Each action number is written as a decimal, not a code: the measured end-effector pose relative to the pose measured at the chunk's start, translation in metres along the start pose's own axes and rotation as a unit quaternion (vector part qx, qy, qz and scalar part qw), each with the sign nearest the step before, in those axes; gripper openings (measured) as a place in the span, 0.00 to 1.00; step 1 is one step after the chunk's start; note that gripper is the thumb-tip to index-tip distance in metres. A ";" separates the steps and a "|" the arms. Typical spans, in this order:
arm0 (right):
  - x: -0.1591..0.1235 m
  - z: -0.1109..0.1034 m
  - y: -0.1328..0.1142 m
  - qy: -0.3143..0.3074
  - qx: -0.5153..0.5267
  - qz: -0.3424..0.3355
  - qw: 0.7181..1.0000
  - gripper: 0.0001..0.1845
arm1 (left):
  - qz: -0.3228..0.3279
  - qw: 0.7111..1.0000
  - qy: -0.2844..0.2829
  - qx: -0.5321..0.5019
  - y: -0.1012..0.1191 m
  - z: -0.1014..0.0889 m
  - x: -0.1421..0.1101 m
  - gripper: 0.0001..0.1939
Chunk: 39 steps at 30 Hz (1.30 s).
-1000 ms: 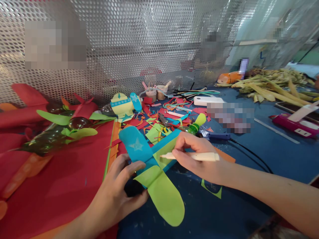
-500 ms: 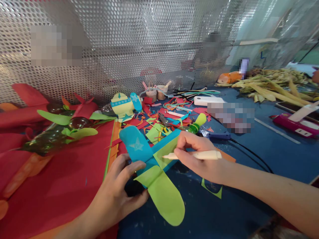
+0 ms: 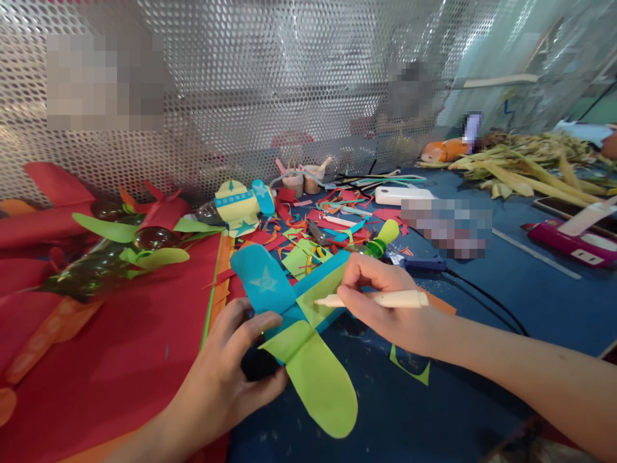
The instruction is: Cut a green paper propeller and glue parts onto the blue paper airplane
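In front of me is a paper-covered toy plane [image 3: 328, 379], with one blue wing bearing a pale star and one light green wing. My left hand [image 3: 236, 360] grips the plane's near-left end, thumb below and fingers curled over the top. A cream marker pen [image 3: 395, 299] is pinched in my right hand [image 3: 376, 289]. Its tip touches or nearly touches the green panel [image 3: 313, 308] on the blue body. Beyond my right hand a green bottle neck [image 3: 376, 247] with a green paper blade sticks out, apparently the plane's front.
Coloured paper scraps [image 3: 332, 215] litter the middle. Bottle planes with green propellers [image 3: 130, 231] and red sheets [image 3: 120, 341] lie left. A yellow-and-blue plane [image 3: 238, 204] stands behind. To the right are a corded blue tool [image 3: 424, 263], a magenta device [image 3: 571, 241] and dried husks [image 3: 535, 161].
The marker tip and my right hand have shifted very slightly right along the green panel. My left hand and the toy plane have stayed in place.
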State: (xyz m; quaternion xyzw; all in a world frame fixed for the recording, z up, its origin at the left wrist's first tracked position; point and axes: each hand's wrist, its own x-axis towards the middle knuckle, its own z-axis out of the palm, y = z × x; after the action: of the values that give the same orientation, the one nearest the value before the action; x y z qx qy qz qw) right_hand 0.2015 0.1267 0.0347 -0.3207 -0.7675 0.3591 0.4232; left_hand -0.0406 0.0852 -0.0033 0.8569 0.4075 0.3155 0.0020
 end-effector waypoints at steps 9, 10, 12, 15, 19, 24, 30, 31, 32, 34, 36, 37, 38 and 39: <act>0.000 -0.001 -0.002 -0.004 0.014 -0.001 1.000 0.11 | 0.007 1.000 0.004 0.003 0.000 0.000 0.000 0.21; 0.000 -0.001 -0.002 -0.007 0.015 -0.003 1.000 0.11 | 0.005 1.000 0.004 0.004 0.000 0.001 0.000 0.21; 0.001 -0.001 -0.001 -0.012 0.017 -0.002 1.000 0.10 | 0.009 1.000 0.006 0.006 0.000 0.001 0.000 0.21; 0.001 -0.001 -0.001 -0.015 0.014 0.002 1.000 0.11 | 0.010 1.000 0.005 0.003 -0.001 0.002 0.000 0.20; 0.000 0.000 0.000 -0.018 0.014 0.007 1.000 0.11 | 0.004 1.000 0.004 0.006 -0.001 0.002 -0.001 0.21; -0.001 0.000 0.000 -0.034 0.019 0.013 0.999 0.11 | 0.008 1.000 0.008 0.007 -0.001 0.001 -0.001 0.21; -0.002 -0.001 -0.002 -0.048 0.018 0.008 0.999 0.10 | 0.009 1.000 0.014 0.003 0.000 0.001 0.000 0.20; -0.002 -0.001 -0.002 -0.048 0.016 0.008 0.999 0.11 | 0.009 1.000 0.013 0.002 0.000 0.001 0.000 0.20; -0.001 -0.001 -0.002 -0.047 0.015 0.009 0.999 0.11 | 0.009 1.000 0.012 0.001 -0.001 0.001 0.000 0.20; -0.001 -0.001 -0.001 -0.047 0.016 0.010 0.999 0.10 | 0.012 1.000 0.009 -0.002 -0.001 0.001 -0.001 0.21; -0.001 -0.001 -0.001 -0.049 0.012 0.010 0.999 0.10 | 0.014 1.000 0.006 0.000 -0.002 0.001 -0.001 0.21; -0.001 -0.001 -0.001 -0.048 0.010 0.011 0.999 0.11 | 0.016 1.000 0.004 0.001 -0.002 0.001 -0.001 0.21; -0.001 -0.002 -0.001 -0.046 0.008 0.012 0.999 0.11 | 0.016 1.000 0.004 0.001 -0.002 0.001 -0.001 0.21; -0.001 -0.002 -0.001 -0.044 0.008 0.014 0.999 0.11 | 0.016 1.000 0.004 0.001 -0.002 0.001 -0.001 0.21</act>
State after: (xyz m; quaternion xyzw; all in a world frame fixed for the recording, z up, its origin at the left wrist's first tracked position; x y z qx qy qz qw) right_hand 0.2033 0.1253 0.0357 -0.3120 -0.7781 0.3847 0.3864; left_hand -0.0421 0.0861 -0.0054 0.8620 0.3941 0.3188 -0.0057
